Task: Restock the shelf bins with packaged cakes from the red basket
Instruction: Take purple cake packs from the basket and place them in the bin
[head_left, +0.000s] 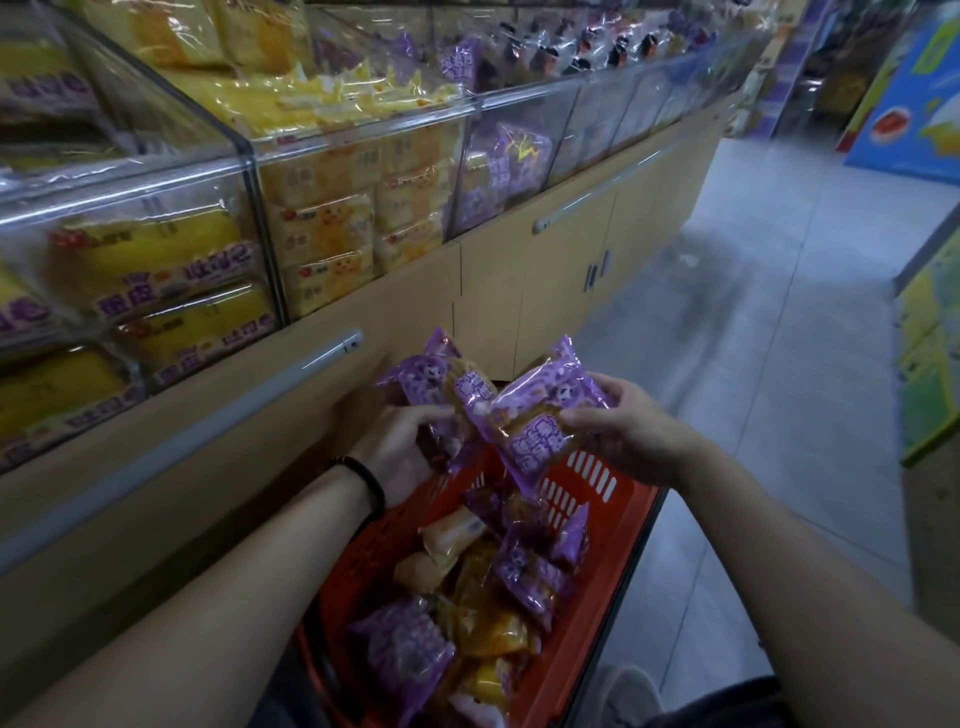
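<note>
A red basket (597, 587) stands on the floor below me, filled with several purple and yellow cake packs (524, 571). Above its far end, my left hand (400, 441) grips a purple cake pack (426, 384), with a second pack (470, 387) held against it. My right hand (623, 431) pinches another purple cake pack (535, 421) by its right side. The clear shelf bins (363, 150) run along the left, one holding purple packs (498, 171).
Bins of yellow cake packs (156, 280) fill the near left shelf. Beige cabinet doors (561, 265) with grey handles sit below the bins. The tiled aisle floor (779, 322) stretches ahead on the right, bordered by colourful displays (930, 364).
</note>
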